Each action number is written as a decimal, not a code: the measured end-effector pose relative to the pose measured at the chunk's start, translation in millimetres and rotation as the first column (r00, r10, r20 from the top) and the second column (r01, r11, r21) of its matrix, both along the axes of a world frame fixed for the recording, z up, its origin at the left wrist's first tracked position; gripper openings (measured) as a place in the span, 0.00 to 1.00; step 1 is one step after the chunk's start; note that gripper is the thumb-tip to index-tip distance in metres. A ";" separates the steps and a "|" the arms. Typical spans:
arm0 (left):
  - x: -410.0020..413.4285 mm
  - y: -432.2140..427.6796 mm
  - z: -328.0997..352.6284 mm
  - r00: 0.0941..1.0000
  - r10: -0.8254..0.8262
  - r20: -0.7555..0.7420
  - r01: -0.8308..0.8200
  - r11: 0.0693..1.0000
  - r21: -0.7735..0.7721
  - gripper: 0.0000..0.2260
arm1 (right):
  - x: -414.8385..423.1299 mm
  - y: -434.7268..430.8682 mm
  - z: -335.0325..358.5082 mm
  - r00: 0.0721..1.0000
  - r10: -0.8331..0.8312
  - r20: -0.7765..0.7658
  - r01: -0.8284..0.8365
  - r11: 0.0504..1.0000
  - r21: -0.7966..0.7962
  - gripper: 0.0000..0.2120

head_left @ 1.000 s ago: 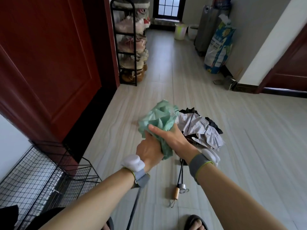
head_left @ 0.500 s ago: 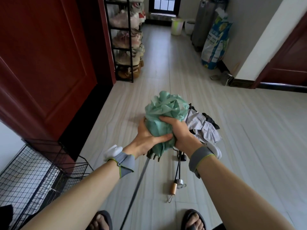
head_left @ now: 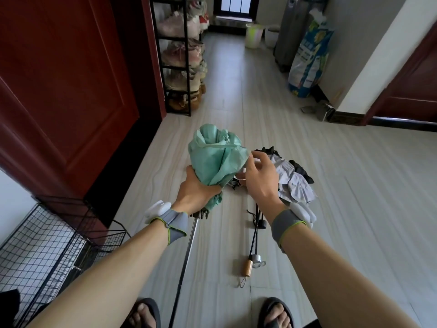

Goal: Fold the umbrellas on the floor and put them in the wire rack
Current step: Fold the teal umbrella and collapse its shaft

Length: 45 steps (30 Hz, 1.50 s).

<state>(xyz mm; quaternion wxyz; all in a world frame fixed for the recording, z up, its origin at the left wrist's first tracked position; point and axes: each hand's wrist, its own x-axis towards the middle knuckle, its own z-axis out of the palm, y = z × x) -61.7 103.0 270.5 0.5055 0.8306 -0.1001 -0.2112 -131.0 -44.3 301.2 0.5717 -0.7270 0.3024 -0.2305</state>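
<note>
My left hand [head_left: 194, 189] grips the bunched canopy of a mint-green umbrella [head_left: 216, 154] near its lower end. Its metal shaft [head_left: 186, 254] runs down toward my feet. My right hand [head_left: 259, 178] is at the canopy's right edge, fingertips pinching a fold of the green cloth. Behind that hand, two more collapsed umbrellas lie on the floor: a grey-and-black canopy [head_left: 293, 183], thin black shafts [head_left: 255, 235], a wooden handle [head_left: 248, 267] and a silver handle [head_left: 257, 259]. The black wire rack [head_left: 45, 247] stands at the lower left.
A dark red door [head_left: 61, 91] fills the left side. A black shoe rack [head_left: 182, 55] stands beyond it. Buckets [head_left: 254, 35], a grey cylinder and a printed sack [head_left: 309, 58] line the far right wall. My sandalled feet [head_left: 275, 313] are at the bottom edge.
My right hand has come off the middle of the green canopy and moved to its right edge. My left hand has turned the bundle and holds it lower down.
</note>
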 end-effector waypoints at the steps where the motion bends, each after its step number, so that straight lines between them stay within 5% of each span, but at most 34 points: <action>1: 0.6 -0.5 0.8 1.000 0.006 0.004 -0.006 1.000 0.029 0.33 | -0.6 -1.1 -0.1 1.000 0.007 0.022 -0.009 0.997 0.074 0.09; 3: 0.4 -1.2 1.9 1.000 0.009 0.021 -0.011 0.997 0.077 0.33 | -0.6 -4.9 -2.3 0.998 0.024 0.066 -0.037 0.978 0.207 0.12; 10: -3.2 -4.0 4.4 0.998 0.041 0.040 -0.047 0.984 0.170 0.33 | -3.4 -5.0 8.2 0.994 0.029 0.101 -0.058 0.954 0.293 0.12; 14: -2.0 -6.1 0.0 0.995 0.035 0.095 -0.057 0.970 0.236 0.30 | -2.1 -7.2 -0.5 0.986 0.083 -0.145 -0.103 0.986 -0.132 0.14; 17: -0.5 -6.1 -3.9 0.993 0.015 0.115 -0.044 0.966 0.253 0.29 | -0.7 -9.3 -6.0 0.987 0.021 -0.159 -0.065 0.958 -0.279 0.07; 22: 5.3 -3.1 -6.6 0.980 0.191 0.049 -0.197 0.931 0.307 0.27 | 1.2 -12.6 5.4 0.986 -0.161 0.037 0.160 0.987 0.022 0.19; 26: 22.0 12.1 -7.0 0.959 0.233 -0.161 -0.222 0.971 0.086 0.31 | -5.2 -16.6 6.7 0.988 -0.153 0.031 0.149 0.983 0.104 0.19; 31: 29.2 13.5 1.9 0.946 0.186 -0.264 -0.241 0.951 -0.192 0.20 | -2.7 -25.1 -6.4 0.980 -0.187 -0.066 0.194 0.972 0.130 0.05; 35: 30.6 14.4 1.7 0.975 0.138 -0.174 -0.172 0.964 -0.201 0.16 | -7.4 -28.0 -1.2 0.953 -0.302 0.036 0.295 0.947 0.130 0.10; 39: 29.2 12.7 -1.1 0.985 0.116 -0.128 -0.136 0.977 -0.166 0.31 | -12.3 -18.5 6.2 0.993 -0.094 0.070 0.094 0.996 0.014 0.15; 45: 23.9 8.8 -1.0 0.992 0.062 -0.113 -0.081 0.983 -0.167 0.32 | -7.7 -13.0 4.1 0.989 0.110 -0.101 -0.121 0.986 -0.114 0.24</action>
